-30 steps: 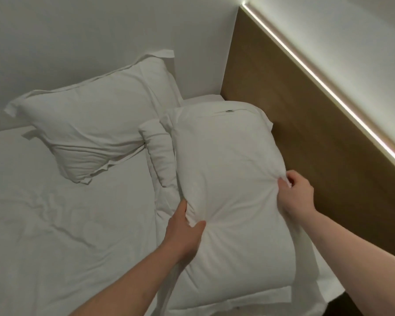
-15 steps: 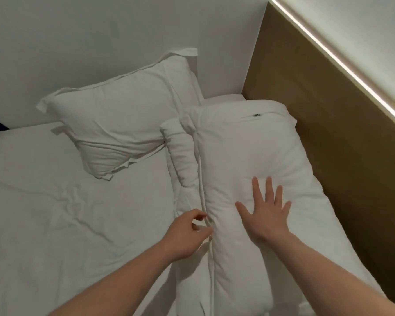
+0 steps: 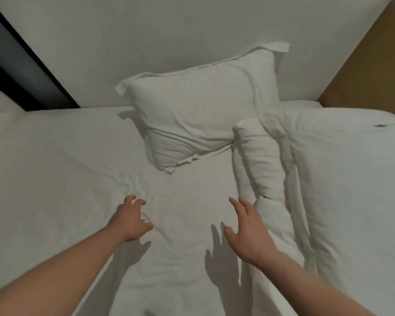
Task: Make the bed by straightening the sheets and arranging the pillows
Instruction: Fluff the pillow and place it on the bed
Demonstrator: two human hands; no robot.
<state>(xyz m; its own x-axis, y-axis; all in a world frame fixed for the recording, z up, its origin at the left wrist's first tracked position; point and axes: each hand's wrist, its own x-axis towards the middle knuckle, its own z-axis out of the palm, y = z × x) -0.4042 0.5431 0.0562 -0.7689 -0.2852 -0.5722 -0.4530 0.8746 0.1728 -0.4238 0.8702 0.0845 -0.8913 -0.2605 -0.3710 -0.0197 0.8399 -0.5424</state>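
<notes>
- White sheet [image 3: 66, 179] covers the mattress from edge to edge, and it is rumpled — creases fan out just ahead of the hands.
- Left hand [image 3: 130, 221] hovers low over the sheet, fingers loosely curled, gripping nothing; its shadow falls right under it.
- Right hand [image 3: 246, 231] is spread wide, fingers straight and pointing forward, holding nothing, with a long shadow on the sheet to its left.
- Whether either hand actually touches the fabric, I cannot tell.
- Far pillow [image 3: 203, 117] leans tilted against the pale wall [image 3: 169, 30], its lower corner resting on the sheet, its flanged edge flopping at the top right.
- Near pillow [image 3: 340, 179] lies flat along the right side of the bed, a small dark tag near its far end.
- Between the two pillows sits a rolled fold of white fabric [image 3: 255, 160] — it touches the far pillow's corner and runs down beside the right hand.
- Wooden headboard [image 3: 369, 71] rises at the upper right; a dark strip [image 3: 16, 65] cuts across the upper left.
</notes>
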